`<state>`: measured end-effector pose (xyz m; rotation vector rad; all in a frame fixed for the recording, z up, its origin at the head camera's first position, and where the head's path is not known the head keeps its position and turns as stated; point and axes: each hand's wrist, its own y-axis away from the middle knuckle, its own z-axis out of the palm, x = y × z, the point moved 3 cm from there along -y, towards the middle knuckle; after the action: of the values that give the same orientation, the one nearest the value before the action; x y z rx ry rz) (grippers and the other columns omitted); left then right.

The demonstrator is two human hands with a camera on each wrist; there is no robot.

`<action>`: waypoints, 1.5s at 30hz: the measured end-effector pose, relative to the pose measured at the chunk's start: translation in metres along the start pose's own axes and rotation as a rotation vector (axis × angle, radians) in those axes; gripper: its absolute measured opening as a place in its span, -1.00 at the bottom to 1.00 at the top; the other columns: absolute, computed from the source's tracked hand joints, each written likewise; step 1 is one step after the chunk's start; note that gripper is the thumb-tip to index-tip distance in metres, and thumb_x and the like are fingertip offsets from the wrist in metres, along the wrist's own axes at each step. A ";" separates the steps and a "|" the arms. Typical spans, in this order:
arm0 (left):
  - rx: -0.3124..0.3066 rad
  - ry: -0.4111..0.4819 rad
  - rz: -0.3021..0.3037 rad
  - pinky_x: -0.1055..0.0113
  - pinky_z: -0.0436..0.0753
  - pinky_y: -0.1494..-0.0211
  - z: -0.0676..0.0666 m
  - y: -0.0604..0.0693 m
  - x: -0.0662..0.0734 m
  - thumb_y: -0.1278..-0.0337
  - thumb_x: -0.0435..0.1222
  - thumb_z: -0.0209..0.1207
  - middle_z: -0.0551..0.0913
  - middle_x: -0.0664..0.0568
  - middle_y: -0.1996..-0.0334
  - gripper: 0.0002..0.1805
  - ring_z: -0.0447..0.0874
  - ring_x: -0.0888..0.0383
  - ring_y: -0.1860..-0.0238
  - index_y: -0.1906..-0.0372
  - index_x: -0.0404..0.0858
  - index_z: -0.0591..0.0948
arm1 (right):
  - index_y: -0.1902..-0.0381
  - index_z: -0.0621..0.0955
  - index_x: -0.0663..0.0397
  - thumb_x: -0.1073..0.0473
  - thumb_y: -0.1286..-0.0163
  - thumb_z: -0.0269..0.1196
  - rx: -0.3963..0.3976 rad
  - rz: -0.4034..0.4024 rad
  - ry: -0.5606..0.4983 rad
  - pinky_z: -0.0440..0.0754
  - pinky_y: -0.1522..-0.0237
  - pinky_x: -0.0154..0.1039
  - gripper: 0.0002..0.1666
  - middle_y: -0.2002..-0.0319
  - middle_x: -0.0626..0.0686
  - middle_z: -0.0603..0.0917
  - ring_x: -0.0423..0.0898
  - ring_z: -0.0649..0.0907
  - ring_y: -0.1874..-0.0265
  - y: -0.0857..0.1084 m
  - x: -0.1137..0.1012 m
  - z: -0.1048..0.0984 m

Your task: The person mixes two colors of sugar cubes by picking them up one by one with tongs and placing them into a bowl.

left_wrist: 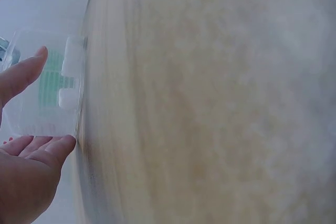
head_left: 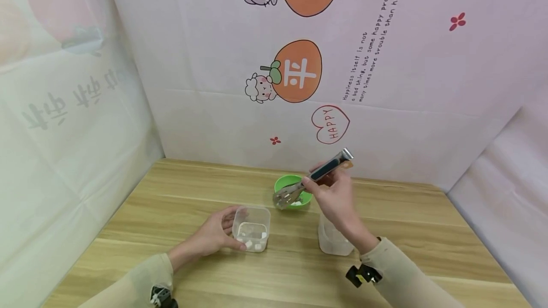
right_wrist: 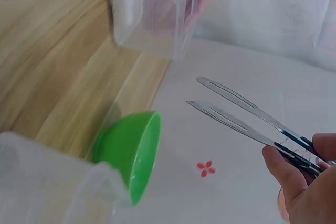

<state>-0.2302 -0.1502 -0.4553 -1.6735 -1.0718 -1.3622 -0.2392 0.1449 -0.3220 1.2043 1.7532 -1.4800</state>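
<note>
My left hand (head_left: pixel 210 235) holds a clear plastic container (head_left: pixel 259 214) on the table, thumb on the near side and fingers on the far side. Several small white cubes (head_left: pixel 249 245) lie at its bottom. In my right hand (head_left: pixel 338 198) are metal tongs (head_left: pixel 324 170) with dark grip panels, slanting down to the left. Their heads are over the green bowl (head_left: pixel 282 182), where some white pieces show. The right wrist view shows the two tong arms (right_wrist: pixel 236 116) apart, above the bowl's rim, with nothing visible between the tips.
A second clear container (head_left: pixel 335 245) stands on the wooden table (head_left: pixel 205 182) beneath my right forearm, partly hidden by it. Behind the bowl rises a white printed cloth (head_left: pixel 222 127), with more cloth walls on the left and right.
</note>
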 end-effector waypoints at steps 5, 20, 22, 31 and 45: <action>-0.011 -0.007 -0.001 0.20 0.50 -0.46 0.000 0.000 -0.001 0.25 -0.49 0.65 0.41 -0.33 -0.47 0.15 0.39 -0.30 -0.46 -0.54 -0.46 0.28 | 0.13 0.67 0.16 0.42 -0.30 0.48 -0.082 -0.078 0.002 0.82 0.36 -0.27 -0.76 0.33 0.09 0.75 -0.03 0.75 0.36 0.010 -0.016 0.017; -0.004 -0.025 0.002 0.16 0.52 -0.45 -0.001 -0.003 -0.003 0.24 -0.48 0.65 0.43 -0.35 -0.45 0.13 0.44 -0.30 -0.43 -0.54 -0.43 0.31 | 0.13 0.62 0.22 0.54 -0.28 0.44 -0.480 -0.269 0.049 0.85 0.26 -0.30 -0.71 0.23 0.07 0.67 -0.09 0.78 0.26 0.023 -0.017 0.073; -0.004 -0.022 0.000 0.17 0.51 -0.46 -0.001 -0.003 -0.004 0.25 -0.48 0.65 0.42 -0.34 -0.46 0.12 0.43 -0.29 -0.44 -0.54 -0.42 0.32 | 0.15 0.61 0.16 0.51 -0.28 0.45 -0.515 -0.296 0.088 0.83 0.30 -0.32 -0.70 0.25 0.03 0.67 -0.13 0.76 0.29 0.024 -0.015 0.078; -0.011 -0.032 -0.001 0.11 0.50 -0.47 0.000 -0.002 -0.005 0.24 -0.47 0.65 0.41 -0.32 -0.47 0.12 0.42 -0.29 -0.45 -0.54 -0.40 0.32 | 0.22 0.59 0.06 0.42 -0.27 0.50 -0.563 -0.271 0.215 0.76 0.39 -0.31 -0.70 0.36 -0.10 0.67 -0.22 0.68 0.41 0.022 -0.007 0.088; -0.016 -0.032 -0.001 0.11 0.49 -0.48 0.000 -0.001 -0.003 0.20 -0.46 0.65 0.40 -0.33 -0.48 0.09 0.41 -0.29 -0.45 -0.53 -0.40 0.33 | 0.20 0.61 0.09 0.43 -0.32 0.46 -0.514 -0.154 0.179 0.78 0.36 -0.28 -0.75 0.37 -0.09 0.69 -0.21 0.70 0.40 0.021 0.003 0.095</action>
<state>-0.2318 -0.1500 -0.4583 -1.7113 -1.0827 -1.3524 -0.2350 0.0544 -0.3583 0.9668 2.2117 -0.9240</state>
